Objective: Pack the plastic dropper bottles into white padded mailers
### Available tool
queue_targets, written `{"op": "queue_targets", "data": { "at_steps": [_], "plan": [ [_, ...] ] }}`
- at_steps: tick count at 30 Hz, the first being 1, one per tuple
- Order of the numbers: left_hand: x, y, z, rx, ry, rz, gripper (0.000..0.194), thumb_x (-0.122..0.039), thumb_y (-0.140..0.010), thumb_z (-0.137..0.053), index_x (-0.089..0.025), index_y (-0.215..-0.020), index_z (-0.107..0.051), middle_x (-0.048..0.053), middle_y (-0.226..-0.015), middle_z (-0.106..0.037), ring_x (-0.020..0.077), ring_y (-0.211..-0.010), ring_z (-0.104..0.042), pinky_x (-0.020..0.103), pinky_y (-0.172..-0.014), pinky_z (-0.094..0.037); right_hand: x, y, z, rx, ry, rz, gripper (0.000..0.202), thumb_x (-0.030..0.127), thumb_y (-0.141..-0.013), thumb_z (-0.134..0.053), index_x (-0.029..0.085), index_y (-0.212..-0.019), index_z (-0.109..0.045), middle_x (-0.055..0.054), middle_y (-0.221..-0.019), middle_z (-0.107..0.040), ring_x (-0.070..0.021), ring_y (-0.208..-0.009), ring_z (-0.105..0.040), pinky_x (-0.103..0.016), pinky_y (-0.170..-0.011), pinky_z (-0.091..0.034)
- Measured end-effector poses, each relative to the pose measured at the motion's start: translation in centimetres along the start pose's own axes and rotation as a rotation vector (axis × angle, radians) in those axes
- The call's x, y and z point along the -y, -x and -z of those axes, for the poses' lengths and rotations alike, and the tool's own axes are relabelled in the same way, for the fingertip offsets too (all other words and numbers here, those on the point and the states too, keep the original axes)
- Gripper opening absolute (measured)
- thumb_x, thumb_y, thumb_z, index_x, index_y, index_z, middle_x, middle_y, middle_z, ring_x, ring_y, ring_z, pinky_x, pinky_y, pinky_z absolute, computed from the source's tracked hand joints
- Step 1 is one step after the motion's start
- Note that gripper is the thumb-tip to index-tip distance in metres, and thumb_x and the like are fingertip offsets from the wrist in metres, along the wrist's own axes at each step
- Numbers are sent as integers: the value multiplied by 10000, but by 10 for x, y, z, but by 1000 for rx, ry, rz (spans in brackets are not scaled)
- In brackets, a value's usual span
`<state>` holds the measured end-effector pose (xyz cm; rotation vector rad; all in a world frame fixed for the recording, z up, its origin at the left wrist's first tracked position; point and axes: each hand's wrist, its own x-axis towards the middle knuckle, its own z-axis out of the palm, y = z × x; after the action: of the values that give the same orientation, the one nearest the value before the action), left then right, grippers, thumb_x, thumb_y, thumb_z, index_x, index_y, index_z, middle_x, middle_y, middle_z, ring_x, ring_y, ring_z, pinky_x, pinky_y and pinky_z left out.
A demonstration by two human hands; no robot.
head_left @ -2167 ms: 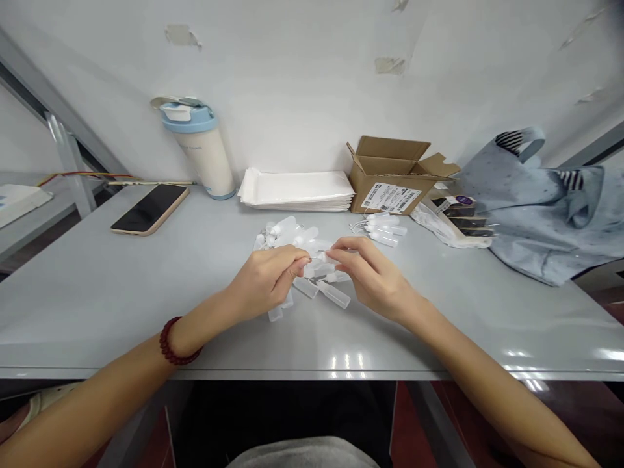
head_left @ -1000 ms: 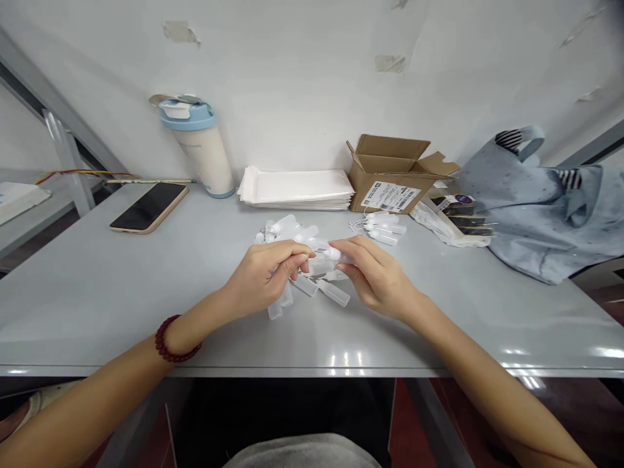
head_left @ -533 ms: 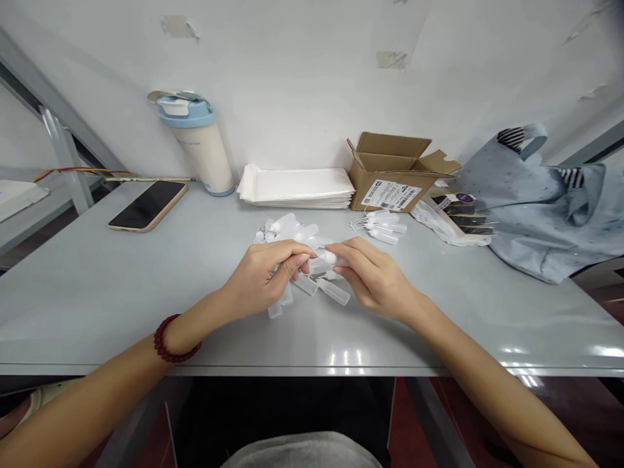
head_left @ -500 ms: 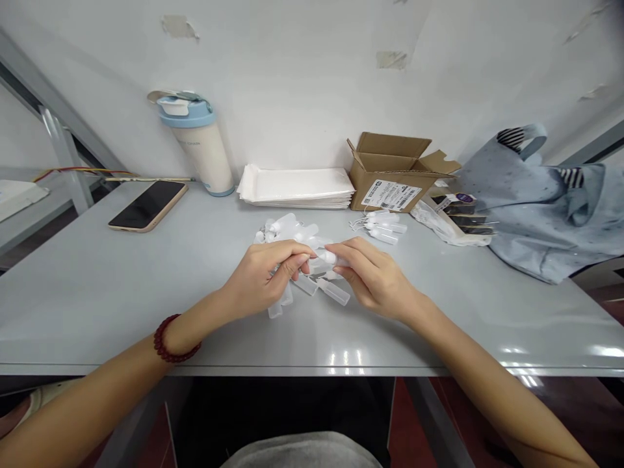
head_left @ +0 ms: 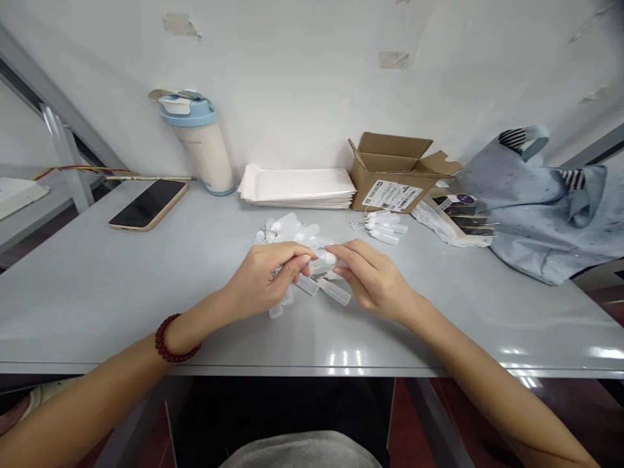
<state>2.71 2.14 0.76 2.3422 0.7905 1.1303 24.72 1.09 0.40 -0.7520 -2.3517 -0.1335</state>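
Note:
Between the fingers of my right hand lies a small translucent plastic bottle, its white cap pointing left. My left hand is pinched close to the cap's tip; whatever its fingertips grip is too small to make out. Under and behind both hands spreads a pile of similar bottles, partly hidden by my fingers. One loose bottle lies just in front of my right fingers. Farther right, a small group of capped bottles with thin white loops rests before the cardboard box.
Along the wall stand a tumbler, a stack of white envelopes and an open cardboard box. A phone lies left. At the right are a plastic-wrapped packet and a blue cloth bag. The table's front edge runs below my forearms.
Almost nothing differs. Both hands keep their hold around the bottle and its tip; the view has shifted very slightly.

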Motion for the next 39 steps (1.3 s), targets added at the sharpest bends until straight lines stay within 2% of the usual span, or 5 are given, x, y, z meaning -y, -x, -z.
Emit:
{"op": "queue_targets", "data": {
  "at_steps": [8, 24, 28, 34, 39],
  "plan": [
    [2, 2, -4, -16, -47, -38, 172, -116, -934, -456, -146, -875, -615, -16, -705, -646, 77, -540, -564, 192, -553, -460, 3, 0, 0, 13, 61, 3, 263, 93, -945, -407, 100, -1194, -492, -138, -926, -634, -220, -809, -598, -311, -579, -516],
    [1, 5, -10, 17, -120, -81, 207, -114, -944, -389, -162, -864, -573, -10, -683, -605, 97, -563, -559, 212, -579, -460, 9, 3, -7, 24, 32, -3, 277, 41, -911, -403, 60, -1161, -521, -148, -885, -618, -236, -798, -585, -343, -638, -524],
    [1, 3, -8, 4, -128, -73, 203, -113, -944, -403, -157, -880, -590, -7, -696, -619, 99, -587, -568, 210, -584, -460, 7, 1, -6, 26, -40, -27, 299, 75, -930, -399, 105, -1216, -479, -122, -909, -604, -208, -801, -594, -323, -654, -535],
    [1, 1, -2, -15, -127, -24, 160, -169, -907, -528, -128, -1025, -629, 15, -747, -675, 101, -593, -586, 196, -573, -479, 3, -1, -3, 21, -96, -52, 317, 92, -939, -416, 150, -1249, -443, -107, -938, -591, -200, -824, -602, -327, -671, -540],
    [-2, -1, -1, -48, -119, -13, 92, -167, -894, -553, -139, -920, -637, -4, -711, -666, 84, -573, -566, 177, -562, -459, 2, -1, 0, 21, -91, -49, 296, 100, -941, -421, 137, -1233, -458, -116, -939, -594, -207, -824, -604, -335, -671, -538]
  ]
}}
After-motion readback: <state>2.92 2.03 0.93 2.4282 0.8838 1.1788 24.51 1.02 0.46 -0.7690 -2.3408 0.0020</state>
